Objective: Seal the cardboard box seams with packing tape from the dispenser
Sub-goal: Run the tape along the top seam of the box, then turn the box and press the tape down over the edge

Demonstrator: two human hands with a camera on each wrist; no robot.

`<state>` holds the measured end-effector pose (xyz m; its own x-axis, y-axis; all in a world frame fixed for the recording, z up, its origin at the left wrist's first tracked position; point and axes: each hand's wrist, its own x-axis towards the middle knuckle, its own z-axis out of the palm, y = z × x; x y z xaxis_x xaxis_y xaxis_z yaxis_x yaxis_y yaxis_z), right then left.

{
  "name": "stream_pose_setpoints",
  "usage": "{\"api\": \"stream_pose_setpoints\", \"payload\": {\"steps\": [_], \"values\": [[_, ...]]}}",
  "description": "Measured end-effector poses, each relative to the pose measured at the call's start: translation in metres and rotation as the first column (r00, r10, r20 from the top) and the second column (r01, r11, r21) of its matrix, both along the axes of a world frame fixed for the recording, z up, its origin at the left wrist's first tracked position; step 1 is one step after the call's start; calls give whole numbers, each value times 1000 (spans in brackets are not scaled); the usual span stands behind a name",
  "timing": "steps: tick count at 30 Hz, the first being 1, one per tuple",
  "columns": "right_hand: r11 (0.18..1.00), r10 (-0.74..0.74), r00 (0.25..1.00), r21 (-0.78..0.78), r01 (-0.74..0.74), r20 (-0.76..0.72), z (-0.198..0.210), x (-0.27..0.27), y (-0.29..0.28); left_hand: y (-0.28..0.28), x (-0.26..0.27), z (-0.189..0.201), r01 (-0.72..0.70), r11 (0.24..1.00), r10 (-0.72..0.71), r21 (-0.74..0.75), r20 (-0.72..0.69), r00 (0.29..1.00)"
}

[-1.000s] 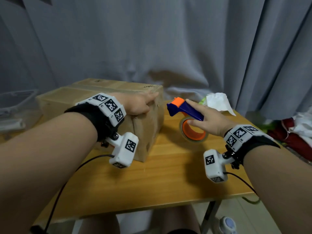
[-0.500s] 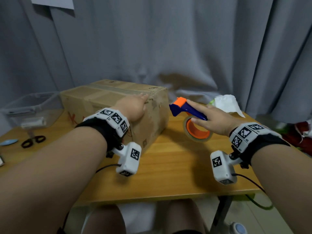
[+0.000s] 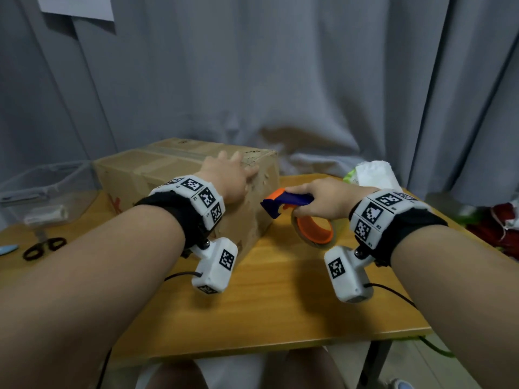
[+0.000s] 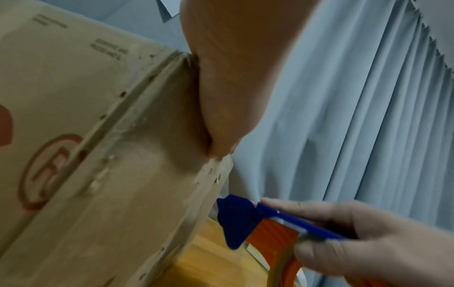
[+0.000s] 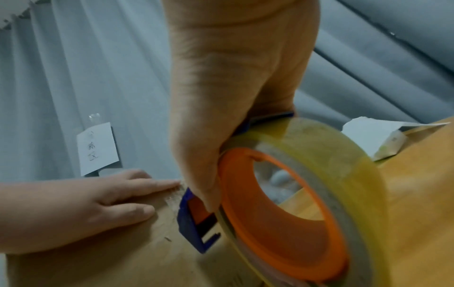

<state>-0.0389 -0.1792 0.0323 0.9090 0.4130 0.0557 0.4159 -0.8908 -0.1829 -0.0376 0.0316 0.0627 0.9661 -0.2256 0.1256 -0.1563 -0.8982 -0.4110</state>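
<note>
**Colours and patterns on the counter**

The cardboard box (image 3: pixel 157 175) is plain brown with a red printed circle mark on its side. The tape dispenser (image 3: pixel 283 202) is dark blue with an orange tip, and its tape roll (image 3: pixel 313 228) is yellowish clear around an orange core. The counter (image 3: pixel 280 304) is warm honey-yellow wood grain. Both wristbands (image 3: pixel 196 197) are white with black-and-white square markers, over black cuffs. The curtain (image 3: pixel 280 80) is plain grey-blue. The scissors (image 3: pixel 43 247) are black.

Head view looking down over table (image 3: pixel 280 304), wrist views close, sharing box (image 3: pixel 168 169) corner
</note>
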Motion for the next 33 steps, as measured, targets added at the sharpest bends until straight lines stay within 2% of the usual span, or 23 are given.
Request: {"api": "stream_pose_setpoints", "payload": {"steps": [6, 14, 22, 27, 30, 33], "values": [[999, -25, 999, 26, 26, -38, 2, 10, 11, 3, 6, -4, -9, 997, 0, -76, -115, 993], [999, -50, 997, 19, 51, -66, 7, -1, 23, 3, 10, -5, -20, 998, 13, -51, -129, 992], [985, -171, 980, -2, 172, -104, 18, -3, 38, 3, 8, -4, -8, 999, 2, -49, -130, 992], [961, -266, 951, -127, 247, -158, 1, 1, 14, 2, 6, -3, 6, 999, -11, -43, -121, 993], [962, -253, 960, 75, 263, -122, -8, 0, -12, 2, 7, -3, 12, 999, -16, -36, -103, 995], [860, -234, 965, 438, 262, -118, -10, 5, -20, 2, 7, -6, 9, 1000, -12, -28, -90, 996]]}}
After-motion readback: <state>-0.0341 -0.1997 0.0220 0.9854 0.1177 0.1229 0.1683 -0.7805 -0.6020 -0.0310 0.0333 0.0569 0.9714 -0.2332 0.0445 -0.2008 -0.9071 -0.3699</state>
